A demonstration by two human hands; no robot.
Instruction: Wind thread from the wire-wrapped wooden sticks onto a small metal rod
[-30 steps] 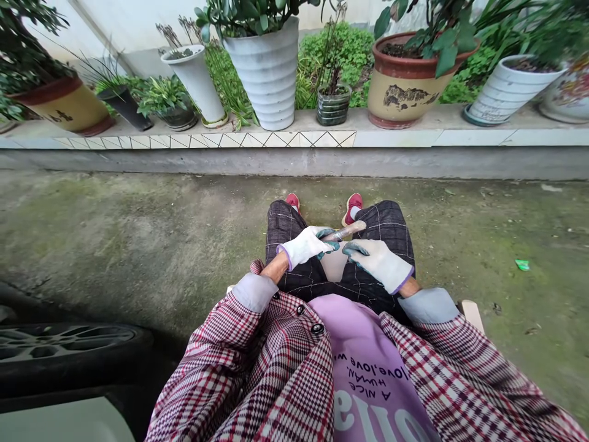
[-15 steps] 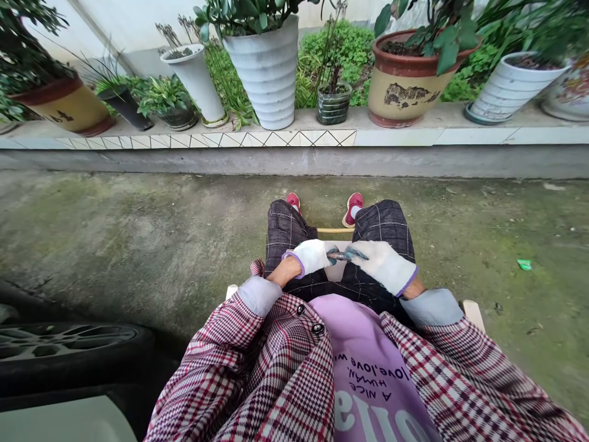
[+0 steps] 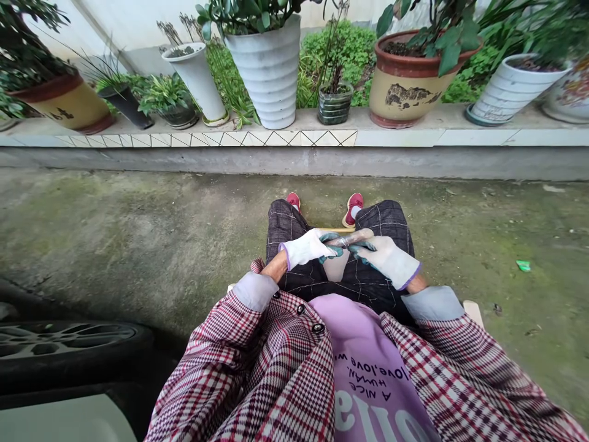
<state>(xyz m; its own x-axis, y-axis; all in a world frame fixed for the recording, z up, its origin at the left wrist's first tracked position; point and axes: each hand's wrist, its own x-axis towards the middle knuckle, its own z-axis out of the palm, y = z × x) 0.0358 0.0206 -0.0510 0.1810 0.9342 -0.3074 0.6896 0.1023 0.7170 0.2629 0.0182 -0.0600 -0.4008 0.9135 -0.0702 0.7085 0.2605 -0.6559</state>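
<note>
- Head view: on the near side of the ledge [image 3: 405, 137], the left hand [image 3: 308, 247] grasps a slim tool [image 3: 353, 239]; the right hand [image 3: 391, 261] curls at its far end, whether gripping I cannot tell.
- A loose left grip could drop it.
- On the ledge: white ribbed pot [image 3: 269, 80], leafy plant [image 3: 257, 15] inside; brown-rimmed pot [image 3: 407, 101] with soil [image 3: 398, 48].

The tiled ledge [image 3: 405, 137] carries a row of potted plants [image 3: 267, 77].
</note>
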